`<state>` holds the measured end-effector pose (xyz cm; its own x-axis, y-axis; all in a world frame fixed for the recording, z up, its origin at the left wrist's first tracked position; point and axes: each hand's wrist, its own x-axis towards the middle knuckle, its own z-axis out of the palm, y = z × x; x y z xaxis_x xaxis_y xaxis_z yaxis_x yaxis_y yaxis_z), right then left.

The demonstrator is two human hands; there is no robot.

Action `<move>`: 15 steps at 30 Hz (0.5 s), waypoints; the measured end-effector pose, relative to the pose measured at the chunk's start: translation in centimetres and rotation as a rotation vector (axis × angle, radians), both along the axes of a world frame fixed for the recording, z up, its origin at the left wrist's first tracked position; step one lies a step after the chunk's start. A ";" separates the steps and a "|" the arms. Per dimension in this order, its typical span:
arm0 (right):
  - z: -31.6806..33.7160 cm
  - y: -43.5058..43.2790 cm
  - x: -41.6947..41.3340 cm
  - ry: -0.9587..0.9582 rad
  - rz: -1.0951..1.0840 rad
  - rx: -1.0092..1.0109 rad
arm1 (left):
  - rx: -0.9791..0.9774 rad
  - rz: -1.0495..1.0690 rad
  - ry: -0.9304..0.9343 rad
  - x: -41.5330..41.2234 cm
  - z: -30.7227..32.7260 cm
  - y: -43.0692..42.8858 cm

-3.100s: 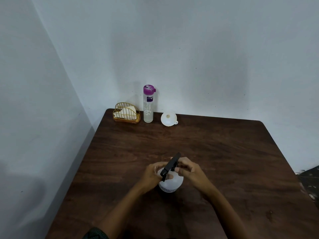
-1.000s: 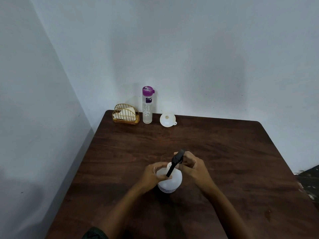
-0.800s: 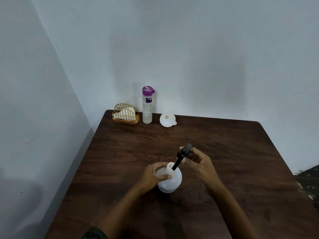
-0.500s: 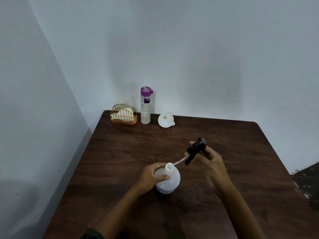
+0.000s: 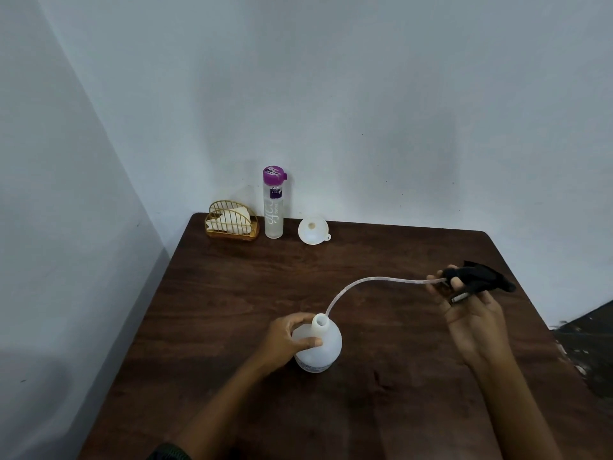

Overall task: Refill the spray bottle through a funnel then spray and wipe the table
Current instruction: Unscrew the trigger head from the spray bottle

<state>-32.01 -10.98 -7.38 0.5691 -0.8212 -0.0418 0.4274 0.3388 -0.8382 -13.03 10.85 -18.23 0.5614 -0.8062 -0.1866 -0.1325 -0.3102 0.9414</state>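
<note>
Moved: since half a second back the right hand (image 5: pixel 471 313) has swung the black spray head (image 5: pixel 477 280) well out to the right, and the thin tube (image 5: pixel 371 280) now trails in a long arc behind it.
Tube end: its lower tip sits at the bottle's mouth, just at the rim (whether it is fully out I cannot tell).
Left hand (image 5: pixel 287 336): clamped around the shoulder of the white spray bottle (image 5: pixel 320 346), holding it upright on the table (image 5: pixel 232 293).
Right hand: closed around the spray head, raised above the table's right side.
Bottle: near the table's middle, close to the person, neck open and pointing up.
Funnel (image 5: pixel 312 230): at the far edge by the wall, lying mouth toward the camera, just right of the clear water bottle (image 5: pixel 274 204) with the purple cap.
Key relation: the funnel lies straight ahead of the spray bottle, well apart from both hands; the left hand is somewhat nearer but is busy steadying the bottle.
Next, as I judge it: the spray head must be set down first, freeing the right hand to reach forward and left for the funnel.
Napkin holder (image 5: pixel 232 222): far left corner, untouched.
</note>
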 end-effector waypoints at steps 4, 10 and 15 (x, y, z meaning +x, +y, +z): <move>-0.6 -0.5 -0.5 -0.018 -0.124 0.084 | 0.012 0.004 -0.007 -0.1 0.0 0.1; 0.4 -3.1 -1.7 -0.007 -0.304 0.135 | 0.021 0.008 -0.003 0.1 -0.1 0.1; -2.1 -5.9 -2.0 0.672 -0.237 -0.127 | 0.020 0.013 0.010 0.0 0.1 0.0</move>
